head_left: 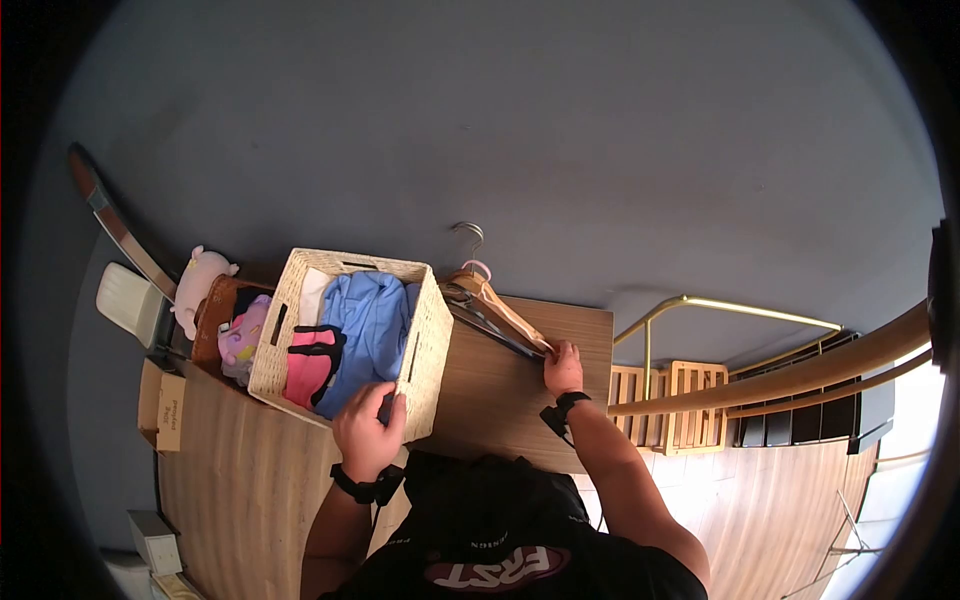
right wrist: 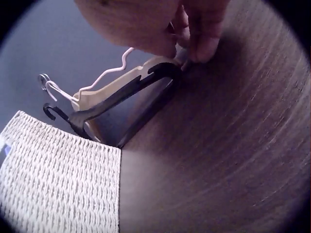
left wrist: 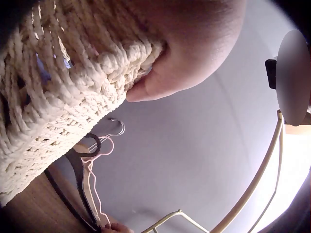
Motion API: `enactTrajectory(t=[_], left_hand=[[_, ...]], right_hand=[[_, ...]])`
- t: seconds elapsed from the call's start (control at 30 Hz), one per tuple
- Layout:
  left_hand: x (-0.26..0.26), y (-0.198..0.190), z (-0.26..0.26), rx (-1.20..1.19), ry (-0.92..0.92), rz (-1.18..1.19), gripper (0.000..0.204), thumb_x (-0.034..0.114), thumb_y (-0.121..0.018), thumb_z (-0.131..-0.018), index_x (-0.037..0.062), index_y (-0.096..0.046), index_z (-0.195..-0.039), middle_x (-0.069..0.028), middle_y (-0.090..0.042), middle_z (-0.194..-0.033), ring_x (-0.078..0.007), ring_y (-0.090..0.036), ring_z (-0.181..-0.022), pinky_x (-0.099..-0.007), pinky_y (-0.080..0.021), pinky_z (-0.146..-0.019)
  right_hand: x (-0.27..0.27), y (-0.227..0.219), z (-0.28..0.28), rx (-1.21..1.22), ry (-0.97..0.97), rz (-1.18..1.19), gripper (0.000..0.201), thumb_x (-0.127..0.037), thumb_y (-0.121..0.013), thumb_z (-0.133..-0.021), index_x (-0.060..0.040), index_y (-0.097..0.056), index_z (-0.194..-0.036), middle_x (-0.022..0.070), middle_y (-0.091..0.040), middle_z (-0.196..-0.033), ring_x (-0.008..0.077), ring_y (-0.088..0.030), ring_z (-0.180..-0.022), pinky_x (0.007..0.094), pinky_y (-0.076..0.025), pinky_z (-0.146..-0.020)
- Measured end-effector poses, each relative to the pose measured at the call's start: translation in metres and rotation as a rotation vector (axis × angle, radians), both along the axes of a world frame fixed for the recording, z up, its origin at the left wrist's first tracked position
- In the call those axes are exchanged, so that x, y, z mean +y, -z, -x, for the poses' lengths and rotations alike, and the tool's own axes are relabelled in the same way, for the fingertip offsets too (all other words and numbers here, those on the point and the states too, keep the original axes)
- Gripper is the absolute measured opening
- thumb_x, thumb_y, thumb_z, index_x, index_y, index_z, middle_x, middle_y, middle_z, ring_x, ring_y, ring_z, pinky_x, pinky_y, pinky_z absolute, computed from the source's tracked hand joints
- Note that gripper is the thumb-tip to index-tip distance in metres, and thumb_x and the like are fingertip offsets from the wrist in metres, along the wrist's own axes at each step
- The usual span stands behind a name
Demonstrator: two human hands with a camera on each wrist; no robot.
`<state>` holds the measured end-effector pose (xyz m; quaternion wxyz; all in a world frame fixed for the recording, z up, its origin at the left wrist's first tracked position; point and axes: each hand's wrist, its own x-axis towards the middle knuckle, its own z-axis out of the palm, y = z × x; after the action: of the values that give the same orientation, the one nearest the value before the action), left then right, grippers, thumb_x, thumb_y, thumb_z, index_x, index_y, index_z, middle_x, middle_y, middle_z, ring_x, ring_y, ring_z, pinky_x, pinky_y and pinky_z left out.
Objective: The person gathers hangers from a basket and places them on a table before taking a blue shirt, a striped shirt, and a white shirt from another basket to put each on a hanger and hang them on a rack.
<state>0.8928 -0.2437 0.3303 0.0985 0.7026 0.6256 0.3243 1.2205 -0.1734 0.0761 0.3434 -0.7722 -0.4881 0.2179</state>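
In the head view, the right hand (head_left: 564, 369) pinches hangers (head_left: 497, 312).

Head view high, facing down; wrist views close, both catching basket (right wrist: 68, 182).

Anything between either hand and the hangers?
Right hand: nothing visible, its fingertips are at the ends of the hangers. Left hand: yes, it grips the wicker basket, whose side stands between it and the hangers and hides their other ends.
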Motion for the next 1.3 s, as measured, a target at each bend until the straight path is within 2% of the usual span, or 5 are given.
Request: enactTrajectory(t=[0.13,0.33,0.83,0.93,1.3], left_hand=[[0.0,0.0,0.0,-0.018,0.005,0.006,0.013,0.017,-0.073,-0.088,0.0079,-0.071,-0.097,-0.0086,-0.071,-0.089,-0.0326,-0.069,-0.077,-0.0397,-0.052,-0.065],[0.0,-0.001,-0.001,-0.028,-0.005,-0.003,0.013,0.017,-0.074,-0.087,0.0083,-0.071,-0.097,-0.0083,-0.071,-0.087,-0.0315,-0.069,-0.075,-0.0398,-0.052,-0.064],[0.0,-0.002,-0.001,-0.004,-0.001,-0.02,0.013,0.017,-0.073,-0.087,0.0082,-0.071,-0.097,-0.0074,-0.07,-0.086,-0.0291,-0.068,-0.072,-0.0384,-0.052,-0.063],[0.0,0.0,-0.001,-0.007,0.005,-0.045,0.013,0.016,-0.074,-0.087,0.0082,-0.071,-0.097,-0.0073,-0.07,-0.086,-0.0287,-0.068,-0.072,-0.0382,-0.052,-0.063],[0.0,0.0,0.0,-0.008,-0.004,-0.01,0.014,0.017,-0.073,-0.087,0.0076,-0.071,-0.097,-0.0091,-0.071,-0.088,-0.0324,-0.069,-0.076,-0.0401,-0.053,-0.065]], right_hand=[[0.0,-0.015,0.004,-0.019,0.074,-0.038,0.022,-0.019,-0.066,-0.093,-0.0053,-0.063,-0.109,0.0199,-0.063,-0.104,0.0406,-0.065,-0.097,0.0483,-0.054,-0.086],[0.006,0.014,0.003,-0.062,-0.059,-0.098,0.02,-0.019,-0.066,-0.093,-0.006,-0.064,-0.108,0.0184,-0.063,-0.107,0.0392,-0.067,-0.087,0.046,-0.055,-0.082],[-0.002,0.0,0.016,-0.024,-0.13,-0.129,0.038,-0.012,-0.074,-0.083,-0.0041,-0.052,-0.113,0.0181,-0.056,-0.108,0.0396,-0.061,-0.099,0.0472,-0.052,-0.086],[-0.002,-0.013,0.018,0.047,-0.036,-0.026,0.038,-0.013,-0.075,-0.083,-0.0032,-0.053,-0.111,0.0183,-0.057,-0.107,0.0393,-0.06,-0.1,0.0466,-0.052,-0.086],[0.002,-0.021,0.021,-0.01,-0.184,0.098,0.03,-0.016,-0.073,-0.085,-0.0051,-0.063,-0.111,0.0173,-0.064,-0.103,0.0376,-0.063,-0.103,0.0453,-0.052,-0.089]])
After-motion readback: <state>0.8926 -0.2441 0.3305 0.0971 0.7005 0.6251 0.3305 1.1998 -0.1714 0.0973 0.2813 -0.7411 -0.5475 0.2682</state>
